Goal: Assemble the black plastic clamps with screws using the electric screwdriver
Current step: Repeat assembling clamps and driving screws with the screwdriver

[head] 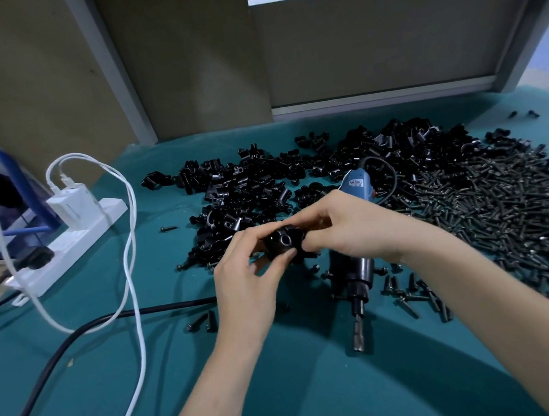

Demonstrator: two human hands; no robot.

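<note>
In the head view we see both hands meeting over the middle of the table [308, 393], which has a green cover. The left hand [244, 273] comes from below; its fingers are curled round a black clamp [283, 240] and the thumb presses on its near side. The right hand [347, 229] comes from the right with its fingers bent, and its fingertips pinch the same clamp from the right side. We cannot tell if this hand also has a screw between the fingers. The clamp is held above the table, and a round hole in it faces the camera. The electric screwdriver [361, 275] lies on the table under the right hand. Its blue end points to the far side, its metal tip points to us, and no hand grips it. Behind the hands a pile of black clamps [250, 190] spreads over the cover, and it goes on to the right behind the screwdriver. To the right lies a big heap of dark screws [489, 209], with some loose ones near the tip of the tool. A single screw [168, 228] lies apart, left of the clamp pile. On the left a white power strip [77, 240] carries a white charger [71, 202]. A white cable [130, 247] runs from the charger toward us, and a black cable [67, 342] crosses the cover under it.
</note>
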